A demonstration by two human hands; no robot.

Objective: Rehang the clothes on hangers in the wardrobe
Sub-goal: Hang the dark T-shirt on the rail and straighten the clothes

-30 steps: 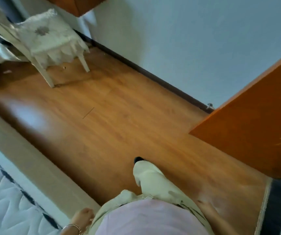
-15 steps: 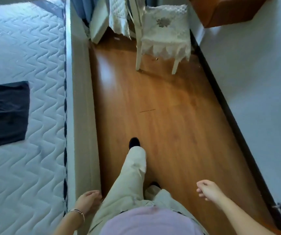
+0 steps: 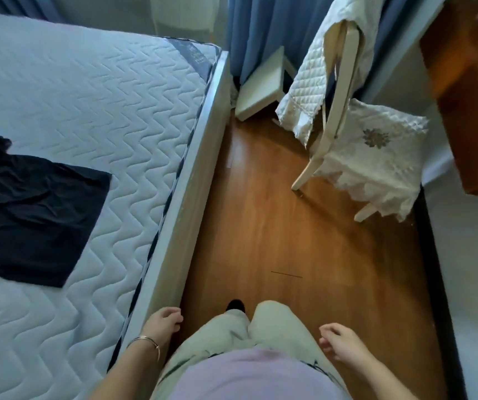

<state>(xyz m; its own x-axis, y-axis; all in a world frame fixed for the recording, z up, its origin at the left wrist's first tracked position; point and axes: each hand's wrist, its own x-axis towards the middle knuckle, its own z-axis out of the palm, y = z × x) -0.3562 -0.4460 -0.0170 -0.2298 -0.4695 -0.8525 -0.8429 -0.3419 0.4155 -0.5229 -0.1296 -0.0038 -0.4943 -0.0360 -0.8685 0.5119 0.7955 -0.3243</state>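
Hanging loose, L hand [image 3: 162, 321] & R hand [image 3: 340, 340] fingers [image 3: 330, 328] half-curled, holding nothing.

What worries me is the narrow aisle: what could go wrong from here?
1. The chair has a leg jutting into the aisle; a foot could catch it.
2. The left hand hangs right by the bed frame and might knock its edge.
3. It and the right hand hold nothing, while the garment lies on the mattress; it could be walked past.
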